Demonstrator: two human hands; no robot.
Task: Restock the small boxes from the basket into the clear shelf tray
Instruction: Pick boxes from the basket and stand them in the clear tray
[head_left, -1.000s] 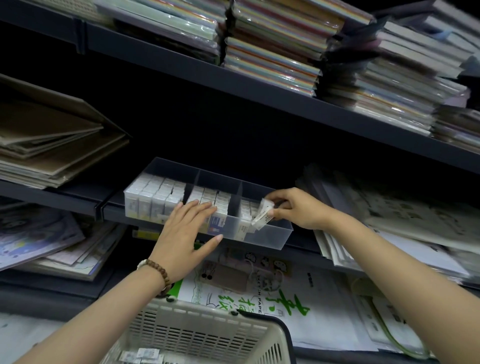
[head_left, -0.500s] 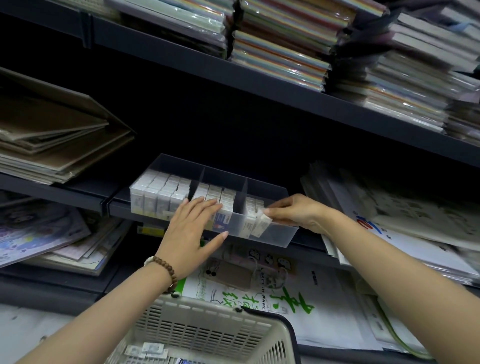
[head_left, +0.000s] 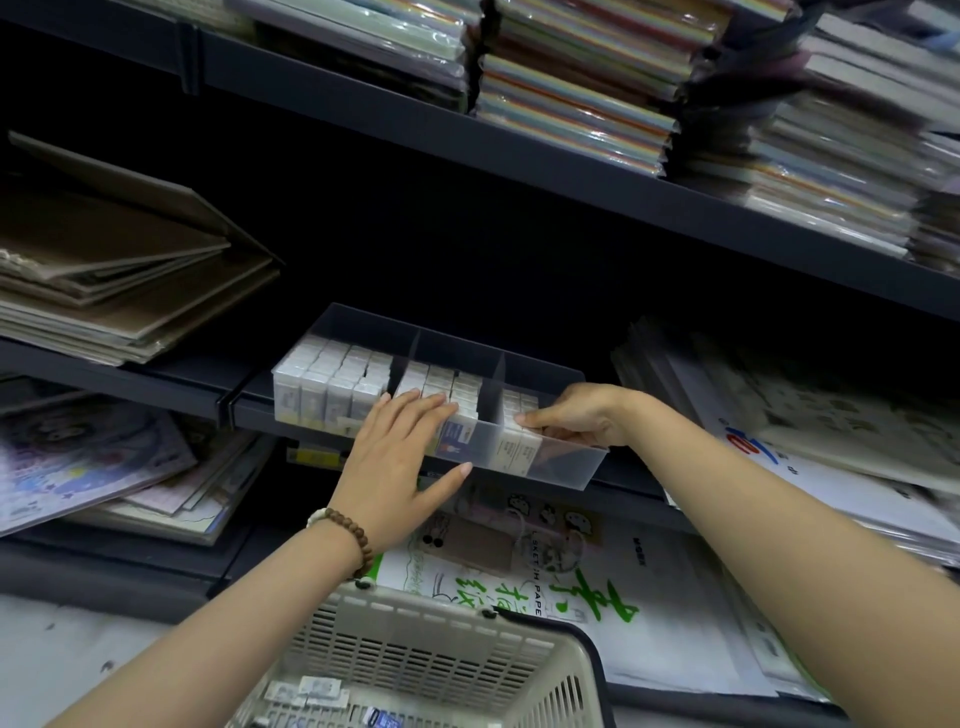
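1. Dark metal shelving (head_left: 571, 171) across the whole view: coloured paper packs (head_left: 571, 93) stacked from 12 to 2 o'clock, brown boards (head_left: 130, 270) at 9 o'clock, a sketch pad (head_left: 519, 582) lower down at 5 o'clock.
2. At centre, on the lip of the middle shelf: clear shelf tray (head_left: 566, 470), split into three compartments. Small boxes (head_left: 332, 374) packed upright in its 9 o'clock and middle compartments, with only a partial row in the 3 o'clock one (bare plastic at that end).
3. At 6 o'clock, below the tray and well apart from it: basket (head_left: 431, 644), with a few loose boxes (head_left: 311, 691) lying flat in the bottom.
4. Step in hand, by the look of it: seating one box (head_left: 511, 444) in the 3 o'clock compartment, close behind the front wall.
5. Right hand (head_left: 576, 421): in from 4 o'clock, forearm stretched, fingers bent with tips on top of that box. Pinching or merely pressing down, cannot tell.
6. Left hand (head_left: 395, 457): up from 7 o'clock, bead bracelet (head_left: 353, 535) at the wrist. Flat and open, straight fingers laid over the middle row, thumb splayed below the front wall. Gripping nothing, probably steadying.
7. Next move, likely: release once the box stands upright, then down to 6 o'clock for another, minding that the short row does not tip into the gap.
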